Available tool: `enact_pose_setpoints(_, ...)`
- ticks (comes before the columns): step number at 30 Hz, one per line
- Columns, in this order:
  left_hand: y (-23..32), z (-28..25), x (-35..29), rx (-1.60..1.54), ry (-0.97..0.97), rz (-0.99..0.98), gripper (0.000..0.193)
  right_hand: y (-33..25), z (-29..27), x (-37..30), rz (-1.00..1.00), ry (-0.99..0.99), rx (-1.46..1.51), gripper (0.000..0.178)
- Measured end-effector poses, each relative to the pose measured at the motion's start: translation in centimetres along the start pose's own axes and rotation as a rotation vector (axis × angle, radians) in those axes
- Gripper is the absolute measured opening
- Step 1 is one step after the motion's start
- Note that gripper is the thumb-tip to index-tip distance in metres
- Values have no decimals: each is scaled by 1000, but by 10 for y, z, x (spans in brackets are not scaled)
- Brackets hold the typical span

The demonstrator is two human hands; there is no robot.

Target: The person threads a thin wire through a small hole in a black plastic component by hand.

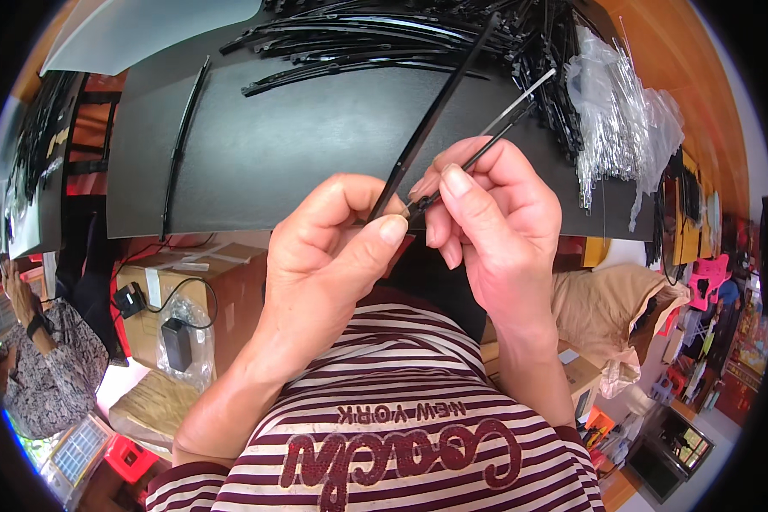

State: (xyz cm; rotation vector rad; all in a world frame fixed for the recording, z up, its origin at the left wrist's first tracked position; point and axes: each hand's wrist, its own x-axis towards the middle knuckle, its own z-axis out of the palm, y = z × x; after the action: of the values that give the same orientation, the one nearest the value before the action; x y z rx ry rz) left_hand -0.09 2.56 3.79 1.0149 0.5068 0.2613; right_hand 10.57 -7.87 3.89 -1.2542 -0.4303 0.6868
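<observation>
The person wears a maroon-and-white striped shirt (418, 427) with sequinned lettering, forearms bare.

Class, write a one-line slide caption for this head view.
Left hand and right hand join a long black plastic strip and thin metal strip.

lower end of the long black strip (435, 111) is hidden behind the left hand (324, 256); can't tell how far it runs. thin rod (503, 128) vanishes inside the right hand (486, 213) fingers, where it meets the strip is too small to make out. pile of black strips (401, 30) at the tabletop (316, 145) far edge is cut off by the frame top. clear bag (623, 119) near the right edge: contents too fine to tell. person (47, 367) at left is cut off by the lens rim.
</observation>
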Motion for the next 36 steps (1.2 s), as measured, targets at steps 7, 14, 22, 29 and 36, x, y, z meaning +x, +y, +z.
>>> enact_pose_setpoints(7,-2,-3,-5,146,-1,6,12,-3,1,0,84,-30,2,18)
enact_pose_setpoints(14,-3,-1,-5,350,20,105,10,-7,-2,-2,114,-67,5,25)
enact_pose_setpoints(22,6,2,-3,276,22,-13,5,-4,2,-7,82,-47,-54,13)
enact_pose_setpoints(29,8,2,-1,237,5,-107,11,-2,4,-8,-64,4,-163,9)
enact_pose_setpoints(36,17,-5,-8,289,170,43,17,13,-8,5,-258,-40,-437,13)
